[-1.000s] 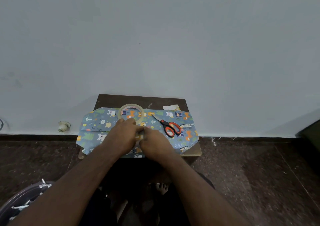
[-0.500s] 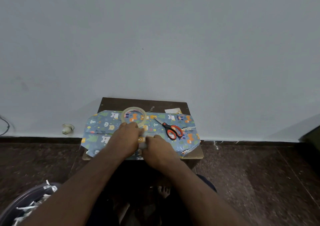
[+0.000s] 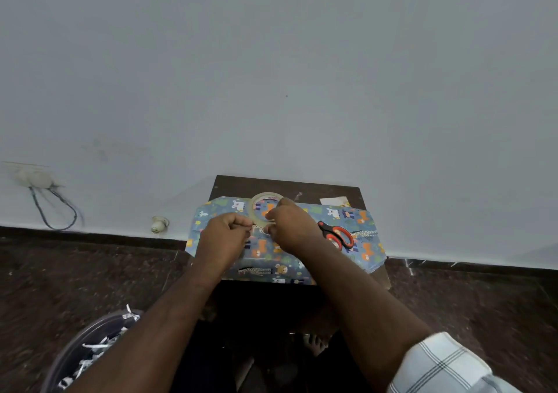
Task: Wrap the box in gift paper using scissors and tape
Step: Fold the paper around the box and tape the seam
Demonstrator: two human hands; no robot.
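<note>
A box wrapped in blue animal-print gift paper (image 3: 359,243) lies on a small dark wooden table (image 3: 241,185). A clear tape roll (image 3: 260,197) rests on the paper near its far edge. My right hand (image 3: 291,226) grips the near rim of the roll. My left hand (image 3: 225,235) is curled beside it and pinches a short strip of tape stretched between the two hands. Orange-handled scissors (image 3: 339,235) lie on the paper right of my right hand, partly hidden by my wrist.
A pale wall rises straight behind the table. A wall socket with a dark cable (image 3: 33,179) sits at left, and a small white object (image 3: 158,224) at the skirting. A bin with paper scraps (image 3: 84,353) stands at the lower left. The floor is dark stone.
My right hand moved away from the box's near edge up to the tape roll and took hold of it. My left hand drew left, a tape strip now between them. The camera tilted.
</note>
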